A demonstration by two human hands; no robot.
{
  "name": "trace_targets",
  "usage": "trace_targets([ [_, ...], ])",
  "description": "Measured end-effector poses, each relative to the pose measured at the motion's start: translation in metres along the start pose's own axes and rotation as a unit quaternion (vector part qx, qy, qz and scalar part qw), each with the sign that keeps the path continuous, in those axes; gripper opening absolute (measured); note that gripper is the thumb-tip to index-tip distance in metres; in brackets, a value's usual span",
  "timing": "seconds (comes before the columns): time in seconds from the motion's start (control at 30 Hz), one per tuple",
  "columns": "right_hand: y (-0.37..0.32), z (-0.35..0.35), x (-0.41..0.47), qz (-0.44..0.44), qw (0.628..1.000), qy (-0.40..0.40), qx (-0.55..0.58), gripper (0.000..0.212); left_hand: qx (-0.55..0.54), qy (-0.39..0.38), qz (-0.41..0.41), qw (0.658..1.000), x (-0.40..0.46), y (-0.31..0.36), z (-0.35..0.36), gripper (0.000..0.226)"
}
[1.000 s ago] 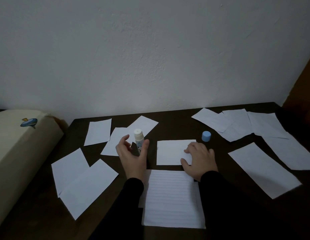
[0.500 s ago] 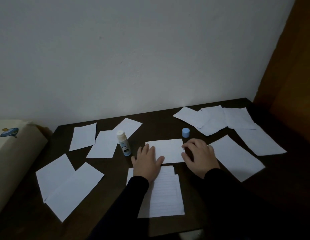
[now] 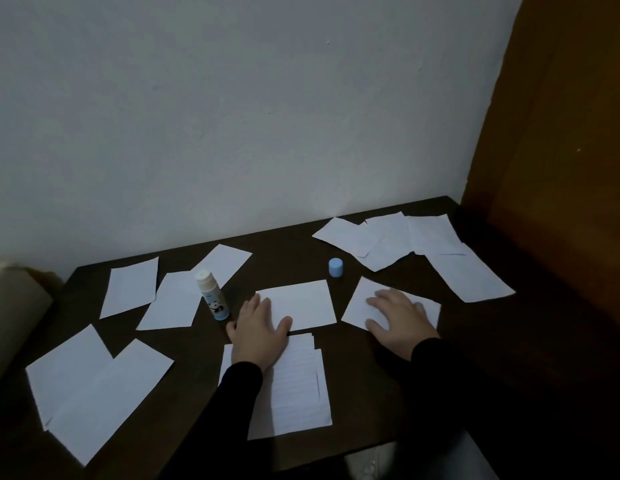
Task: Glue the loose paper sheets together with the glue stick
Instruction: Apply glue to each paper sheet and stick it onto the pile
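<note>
Head view: looks like the fetch-the-next-sheet step. The right hand is lying flat, fingers spread, on a sheet right of the table's middle, gripping nothing. The left hand is pressing flat on the centre slip. The glue stick is standing uncapped beside it, cap further back. Next it probably needs sliding over and aligning. Half a second ago the right hand was on the centre slip.
</note>
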State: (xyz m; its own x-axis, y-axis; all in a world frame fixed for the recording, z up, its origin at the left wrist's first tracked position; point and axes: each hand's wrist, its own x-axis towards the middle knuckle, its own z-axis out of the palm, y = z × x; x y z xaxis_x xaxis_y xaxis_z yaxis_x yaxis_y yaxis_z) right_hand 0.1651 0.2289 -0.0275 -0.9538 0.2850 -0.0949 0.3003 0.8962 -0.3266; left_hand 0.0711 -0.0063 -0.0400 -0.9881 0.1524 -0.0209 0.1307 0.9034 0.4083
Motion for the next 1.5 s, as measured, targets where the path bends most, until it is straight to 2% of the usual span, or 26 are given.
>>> trace_targets([
  [0.07,-0.004,0.001,0.000,0.007,0.999,0.042,-0.006,0.049,0.000,0.003,-0.002,1.000,0.000,0.000,0.000,0.062],
  [0.17,-0.004,-0.003,-0.001,0.136,0.986,0.088,-0.038,0.065,-0.003,0.004,-0.005,1.000,0.000,0.000,0.001,0.062],
  [0.23,-0.001,-0.005,-0.001,0.215,0.974,0.060,-0.050,0.083,-0.006,0.002,-0.006,1.000,0.000,0.001,0.000,0.061],
  [0.33,0.002,-0.002,-0.001,0.241,0.967,0.032,-0.072,0.088,-0.011,0.002,-0.008,1.000,0.000,0.000,0.000,0.062],
  [0.5,-0.001,-0.002,0.003,0.209,0.973,0.046,-0.090,0.069,-0.013,-0.006,-0.010,1.000,0.000,0.000,0.000,0.063],
  [0.63,-0.006,0.002,0.005,0.153,0.984,0.077,-0.051,0.055,-0.015,-0.009,-0.005,1.000,-0.001,-0.002,-0.002,0.062],
  [0.83,-0.030,0.000,0.008,0.083,0.983,0.137,0.091,0.051,-0.038,0.001,-0.007,0.999,-0.003,-0.002,-0.006,0.059],
  [1.07,-0.057,-0.018,0.013,0.015,0.969,0.201,0.139,0.051,-0.089,0.020,-0.009,0.996,-0.003,-0.007,-0.003,0.056],
  [1.5,-0.086,-0.017,0.050,-0.051,0.986,0.113,0.116,0.049,-0.154,0.048,-0.011,0.987,-0.005,-0.008,-0.005,0.045],
])
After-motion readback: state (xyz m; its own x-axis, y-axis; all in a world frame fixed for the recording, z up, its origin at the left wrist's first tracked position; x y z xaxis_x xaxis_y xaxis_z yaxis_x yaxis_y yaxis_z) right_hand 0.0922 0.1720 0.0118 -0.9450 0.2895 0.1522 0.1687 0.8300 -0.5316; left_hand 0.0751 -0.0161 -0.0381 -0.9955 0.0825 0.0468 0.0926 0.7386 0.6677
